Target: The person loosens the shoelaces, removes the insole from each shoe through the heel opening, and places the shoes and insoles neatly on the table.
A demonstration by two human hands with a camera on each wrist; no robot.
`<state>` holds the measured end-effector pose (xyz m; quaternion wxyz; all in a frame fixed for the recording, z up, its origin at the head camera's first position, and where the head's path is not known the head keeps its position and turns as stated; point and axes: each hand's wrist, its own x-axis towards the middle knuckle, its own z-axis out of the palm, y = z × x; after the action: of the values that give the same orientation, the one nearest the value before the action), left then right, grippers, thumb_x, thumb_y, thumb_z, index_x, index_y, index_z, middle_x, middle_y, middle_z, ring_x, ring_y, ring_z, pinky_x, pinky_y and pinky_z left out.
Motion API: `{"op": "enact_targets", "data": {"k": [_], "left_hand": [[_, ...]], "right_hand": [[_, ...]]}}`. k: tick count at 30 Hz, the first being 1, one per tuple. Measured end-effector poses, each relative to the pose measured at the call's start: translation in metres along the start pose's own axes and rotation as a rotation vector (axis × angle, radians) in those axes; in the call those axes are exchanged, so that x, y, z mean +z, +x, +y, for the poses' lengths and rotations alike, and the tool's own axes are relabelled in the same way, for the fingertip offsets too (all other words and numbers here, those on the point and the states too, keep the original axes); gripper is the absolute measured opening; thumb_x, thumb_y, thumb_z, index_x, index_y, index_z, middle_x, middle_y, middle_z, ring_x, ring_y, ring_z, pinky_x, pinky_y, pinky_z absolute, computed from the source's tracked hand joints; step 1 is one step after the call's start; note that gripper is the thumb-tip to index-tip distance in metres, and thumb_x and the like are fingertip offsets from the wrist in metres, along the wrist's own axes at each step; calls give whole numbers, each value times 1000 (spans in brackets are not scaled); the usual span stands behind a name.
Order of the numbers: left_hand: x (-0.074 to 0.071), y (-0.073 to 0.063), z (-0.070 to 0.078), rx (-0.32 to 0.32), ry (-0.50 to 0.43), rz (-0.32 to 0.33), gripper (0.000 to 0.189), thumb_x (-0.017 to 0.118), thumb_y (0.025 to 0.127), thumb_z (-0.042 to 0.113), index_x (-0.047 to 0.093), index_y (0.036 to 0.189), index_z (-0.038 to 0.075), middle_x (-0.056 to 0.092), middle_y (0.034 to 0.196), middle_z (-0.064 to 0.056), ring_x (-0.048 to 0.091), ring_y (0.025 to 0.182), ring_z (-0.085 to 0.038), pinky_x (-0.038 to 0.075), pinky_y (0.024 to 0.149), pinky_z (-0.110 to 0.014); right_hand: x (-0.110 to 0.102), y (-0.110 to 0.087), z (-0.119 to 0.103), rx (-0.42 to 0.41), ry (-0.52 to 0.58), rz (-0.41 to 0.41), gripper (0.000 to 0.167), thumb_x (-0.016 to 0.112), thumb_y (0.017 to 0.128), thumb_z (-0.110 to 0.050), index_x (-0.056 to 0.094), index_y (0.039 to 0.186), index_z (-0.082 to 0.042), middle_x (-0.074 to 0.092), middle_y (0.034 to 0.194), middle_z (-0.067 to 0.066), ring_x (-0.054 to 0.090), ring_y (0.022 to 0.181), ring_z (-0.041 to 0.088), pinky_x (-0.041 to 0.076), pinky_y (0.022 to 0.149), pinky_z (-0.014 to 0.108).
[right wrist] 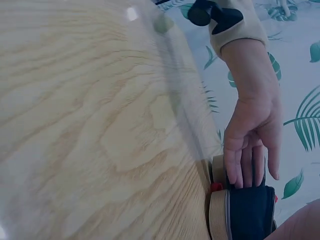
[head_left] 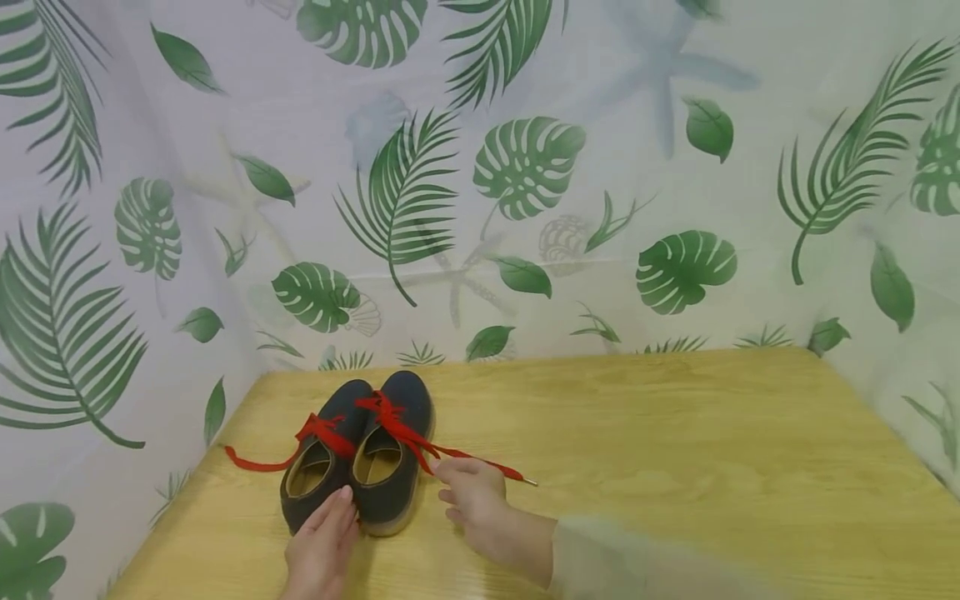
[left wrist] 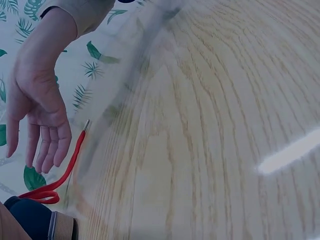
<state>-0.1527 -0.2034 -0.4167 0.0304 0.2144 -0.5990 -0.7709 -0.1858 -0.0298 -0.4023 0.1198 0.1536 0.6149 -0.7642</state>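
A pair of dark navy shoes stands side by side on the wooden table, toes pointing away. The left shoe (head_left: 296, 505) and the right shoe (head_left: 392, 502) both carry red laces tied at the front. My left hand (head_left: 322, 542) is at the heels, fingers extended; in the right wrist view this hand (right wrist: 255, 120) has its thumb apart from the fingers. Just right of the right shoe is my right hand (head_left: 480, 504), fingertips by the loose red lace (head_left: 487, 461). Its fingers hang loosely straight in the left wrist view, with the metal-tipped lace (left wrist: 75, 155) beside them.
The wooden tabletop (head_left: 675, 467) extends to the right of the shoes. A leaf-patterned white cloth (head_left: 600, 192) rises behind and along both sides. Another red lace end (head_left: 258, 465) trails left of the left shoe.
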Motion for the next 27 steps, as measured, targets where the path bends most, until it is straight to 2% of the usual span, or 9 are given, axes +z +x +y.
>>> {"op": "enact_targets", "data": {"k": [4, 9, 12, 14, 20, 22, 27], "left_hand": [[0, 0, -6, 6, 14, 46, 74, 55, 95, 34, 22, 144, -12, 23, 146, -30, 24, 137, -39, 26, 111, -45], [7, 5, -5, 30, 2, 84, 75, 58, 94, 33, 24, 144, -11, 23, 148, -29, 24, 138, -37, 26, 111, -43], [11, 9, -2, 37, -5, 115, 72, 60, 93, 31, 29, 143, -10, 27, 148, -26, 28, 137, -33, 27, 111, -41], [14, 10, 0, 30, 1, 123, 70, 61, 92, 30, 32, 142, -9, 29, 147, -25, 31, 136, -32, 29, 110, -41], [15, 12, 3, -49, 31, 3, 73, 59, 93, 28, 23, 145, -9, 24, 150, -28, 26, 138, -36, 28, 111, -46], [14, 13, 4, -85, 35, -13, 74, 61, 92, 29, 24, 146, -8, 35, 145, -26, 30, 137, -35, 30, 110, -46], [16, 15, 6, -185, -11, -27, 76, 64, 91, 28, 25, 147, -3, 43, 134, -14, 40, 125, -27, 34, 109, -43]], "right_hand": [[15, 4, 10, -4, 70, 45, 32, 73, 84, -22, 63, 105, 0, 65, 105, 13, 62, 94, 31, 53, 82, 48], [26, 6, 14, -2, 109, 44, 33, 75, 82, -23, 63, 104, -1, 61, 98, 7, 57, 85, 23, 55, 72, 40], [31, 5, 13, 9, 131, 23, 37, 75, 81, -20, 61, 107, 2, 57, 98, 8, 55, 85, 23, 55, 72, 40], [34, 5, 12, 19, 149, 5, 42, 75, 82, -20, 58, 112, 4, 57, 102, 14, 55, 91, 27, 55, 78, 45], [37, 10, 9, 61, 159, 14, 49, 74, 83, -18, 54, 119, 8, 51, 117, 37, 53, 109, 45, 54, 83, 46], [37, 11, 9, 76, 155, 17, 52, 75, 83, -17, 52, 122, 8, 46, 124, 39, 49, 114, 50, 53, 85, 48], [34, 14, 10, 148, 179, 21, 60, 74, 83, -18, 46, 130, 6, 39, 135, 38, 41, 123, 52, 47, 92, 55]]}}
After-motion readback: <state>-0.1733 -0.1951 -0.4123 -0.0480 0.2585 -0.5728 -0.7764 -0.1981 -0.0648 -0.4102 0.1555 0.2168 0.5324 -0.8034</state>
